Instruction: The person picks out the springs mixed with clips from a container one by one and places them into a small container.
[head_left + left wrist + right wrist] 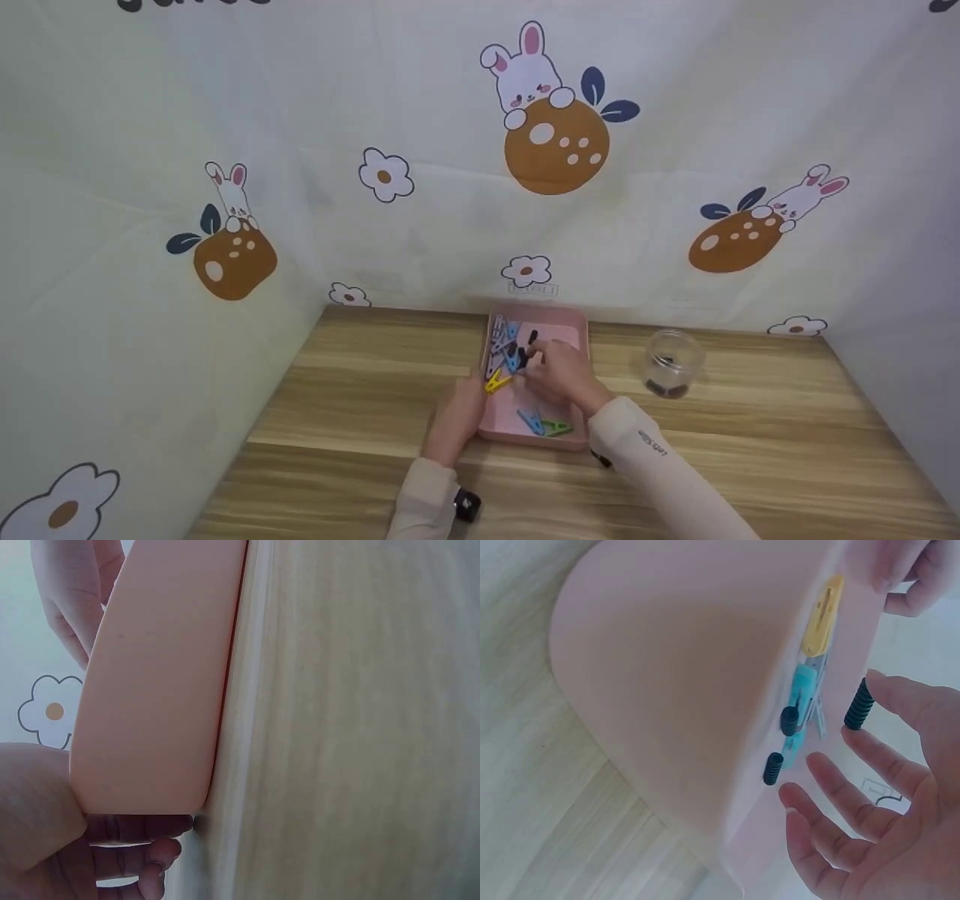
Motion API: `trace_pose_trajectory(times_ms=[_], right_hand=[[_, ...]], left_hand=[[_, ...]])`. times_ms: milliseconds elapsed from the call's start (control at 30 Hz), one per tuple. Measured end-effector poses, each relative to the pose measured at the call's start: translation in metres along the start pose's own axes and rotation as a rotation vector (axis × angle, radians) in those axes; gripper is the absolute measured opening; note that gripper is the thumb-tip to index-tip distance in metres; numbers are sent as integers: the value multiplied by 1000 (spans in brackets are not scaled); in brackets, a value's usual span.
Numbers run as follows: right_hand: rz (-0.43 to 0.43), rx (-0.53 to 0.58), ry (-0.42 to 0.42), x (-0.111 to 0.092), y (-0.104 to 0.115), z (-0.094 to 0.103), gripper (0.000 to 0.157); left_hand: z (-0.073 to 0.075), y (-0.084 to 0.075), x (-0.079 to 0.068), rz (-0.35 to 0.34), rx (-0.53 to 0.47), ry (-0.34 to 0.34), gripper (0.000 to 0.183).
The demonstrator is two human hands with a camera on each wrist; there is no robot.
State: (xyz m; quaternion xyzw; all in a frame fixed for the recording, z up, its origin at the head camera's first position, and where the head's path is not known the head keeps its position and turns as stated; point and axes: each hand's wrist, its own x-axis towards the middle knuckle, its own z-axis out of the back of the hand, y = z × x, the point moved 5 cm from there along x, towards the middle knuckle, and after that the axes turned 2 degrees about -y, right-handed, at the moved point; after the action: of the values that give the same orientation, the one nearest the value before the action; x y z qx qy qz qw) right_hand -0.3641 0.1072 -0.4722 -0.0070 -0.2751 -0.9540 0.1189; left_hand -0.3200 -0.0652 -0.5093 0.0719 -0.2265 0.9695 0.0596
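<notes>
My right hand is over the pink tray. In the right wrist view, its thumb and a finger pinch a black ribbed cylinder, its other fingers spread. Two more ribbed cylinders, one upper and one lower, lie in the tray beside a yellow clothespin and blue ones. At the tray's left wall, my left hand holds the edge, its fingers bent round the side. Toward the tray's near end lie a blue clothespin and a green clothespin.
To the right of the tray stands a clear round jar with several black pieces at its bottom. The wooden table meets a printed cloth backdrop behind the tray and at both sides.
</notes>
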Motion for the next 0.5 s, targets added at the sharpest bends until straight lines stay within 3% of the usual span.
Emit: trace_pose_trajectory(times_ms=[200, 500], right_hand=[[30, 30, -26, -3, 1, 8, 28], [25, 69, -30, -7, 3, 19, 27]], left_hand=[[3, -4, -5, -75, 24, -84, 14], [1, 0, -4, -21, -25, -5, 16]])
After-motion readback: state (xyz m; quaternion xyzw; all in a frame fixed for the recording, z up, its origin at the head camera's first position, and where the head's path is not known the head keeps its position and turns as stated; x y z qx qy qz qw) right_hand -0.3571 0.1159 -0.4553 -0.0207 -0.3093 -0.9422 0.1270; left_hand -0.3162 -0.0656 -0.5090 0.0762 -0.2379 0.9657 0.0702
